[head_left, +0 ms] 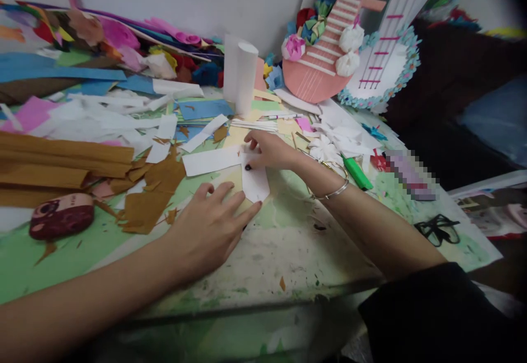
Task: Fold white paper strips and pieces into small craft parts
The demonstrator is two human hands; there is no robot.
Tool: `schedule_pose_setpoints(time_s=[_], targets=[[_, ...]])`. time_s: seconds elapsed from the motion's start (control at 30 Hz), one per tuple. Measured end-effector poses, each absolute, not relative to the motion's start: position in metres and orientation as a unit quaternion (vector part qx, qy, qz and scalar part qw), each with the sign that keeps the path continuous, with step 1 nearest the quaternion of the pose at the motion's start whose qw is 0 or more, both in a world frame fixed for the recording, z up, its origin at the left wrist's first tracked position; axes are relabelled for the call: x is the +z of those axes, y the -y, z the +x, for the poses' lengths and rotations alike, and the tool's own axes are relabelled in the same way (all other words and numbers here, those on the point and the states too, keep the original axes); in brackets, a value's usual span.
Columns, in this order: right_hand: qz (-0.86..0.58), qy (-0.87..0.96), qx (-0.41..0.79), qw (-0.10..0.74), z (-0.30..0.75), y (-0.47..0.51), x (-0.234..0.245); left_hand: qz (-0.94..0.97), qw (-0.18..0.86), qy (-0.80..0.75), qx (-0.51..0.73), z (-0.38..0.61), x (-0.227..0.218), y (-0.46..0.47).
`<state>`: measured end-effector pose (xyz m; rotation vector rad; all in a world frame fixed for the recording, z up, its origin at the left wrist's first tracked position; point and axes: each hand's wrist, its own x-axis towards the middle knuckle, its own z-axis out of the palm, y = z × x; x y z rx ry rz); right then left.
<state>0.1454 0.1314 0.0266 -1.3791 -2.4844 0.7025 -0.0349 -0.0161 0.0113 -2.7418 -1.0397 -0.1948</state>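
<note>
My left hand (pixel 212 223) lies low over the near middle of the table, palm down with its fingers spread and nothing in them. Just beyond its fingertips is a white paper piece with a pointed end (pixel 256 184). A white paper strip (pixel 212 161) runs leftward from that piece's upper part. Above both papers is my right hand (pixel 272 150), thumb and forefinger apart in a loose curve. The thumb's tip appears to touch the pointed paper. Part of the pointed paper is hidden under the right hand.
Brown crepe paper (pixel 41 160) and white scraps (pixel 119 116) cover the left side, with a maroon case (pixel 61 216) in front. A white paper roll (pixel 246 77) stands behind. Paper-decorated instrument shapes (pixel 313 80) lean at the back. A green tube (pixel 357 173) and black glasses (pixel 438 230) lie right.
</note>
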Motion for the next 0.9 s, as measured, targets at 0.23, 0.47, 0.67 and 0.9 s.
schedule_pose_setpoints(time_s=[0.23,0.47,0.67,0.9], targets=[[-0.438,0.853,0.281,0.019,0.139,-0.142,0.051,-0.922,0.098,0.353,-0.122,-0.036,0.011,0.013],[-0.512,0.68,0.406,0.333,0.176,-0.128,0.046,-0.873,0.168,0.389,-0.242,-0.045,0.01,-0.002],[-0.517,0.488,0.633,0.307,0.185,-0.058,0.02,-0.881,0.148,0.393,-0.218,-0.043,0.002,-0.008],[-0.415,0.508,0.724,0.215,0.198,-0.039,0.022,-0.908,0.109,0.319,-0.25,-0.037,-0.004,-0.017]])
